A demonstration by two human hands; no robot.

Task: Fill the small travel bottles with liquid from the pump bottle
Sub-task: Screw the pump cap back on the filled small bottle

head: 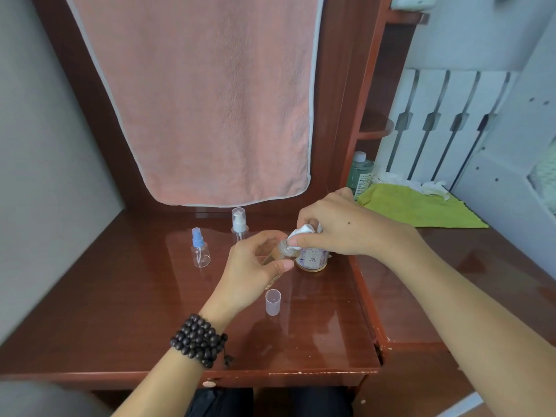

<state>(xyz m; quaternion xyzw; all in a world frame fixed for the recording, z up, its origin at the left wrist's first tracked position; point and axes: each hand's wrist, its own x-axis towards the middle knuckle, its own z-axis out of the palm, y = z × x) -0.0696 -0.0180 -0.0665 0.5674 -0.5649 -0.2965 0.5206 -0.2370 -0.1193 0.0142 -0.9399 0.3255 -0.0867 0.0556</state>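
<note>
My left hand grips a small clear travel bottle, tilted with its open neck up against the white nozzle of the pump bottle. The pump bottle stands on the desk and carries a purple patterned label. My right hand lies over the pump head, fingers curled around it. A clear loose cap stands on the desk near my left wrist. Two more small bottles stand further back: one with a blue spray top and one with a white pump top under a clear cover.
A glossy red-brown desk carries everything. A pink towel hangs behind it. To the right lie a green cloth with white crumpled tissue, and a green-tinted bottle stands in the corner. White slats lean at far right.
</note>
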